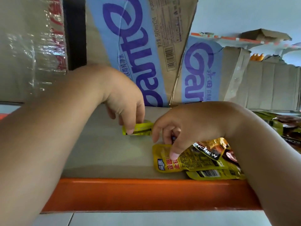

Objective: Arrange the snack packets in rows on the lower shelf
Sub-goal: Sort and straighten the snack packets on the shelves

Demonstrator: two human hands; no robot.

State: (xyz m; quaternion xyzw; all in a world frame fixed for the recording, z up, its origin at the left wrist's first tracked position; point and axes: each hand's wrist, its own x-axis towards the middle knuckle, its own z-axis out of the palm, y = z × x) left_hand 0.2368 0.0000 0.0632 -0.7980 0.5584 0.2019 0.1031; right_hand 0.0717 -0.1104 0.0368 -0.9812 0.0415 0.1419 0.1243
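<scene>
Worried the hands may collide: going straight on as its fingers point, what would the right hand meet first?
Likely the small yellow-green packet that the left hand pinches; the forefinger of the right hand is near its edge, though depth is unclear.

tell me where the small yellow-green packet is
Head view, mid-shelf: the small yellow-green packet is pinched by the left hand, just left of the right hand and behind the yellow packets near the orange shelf edge.
</scene>
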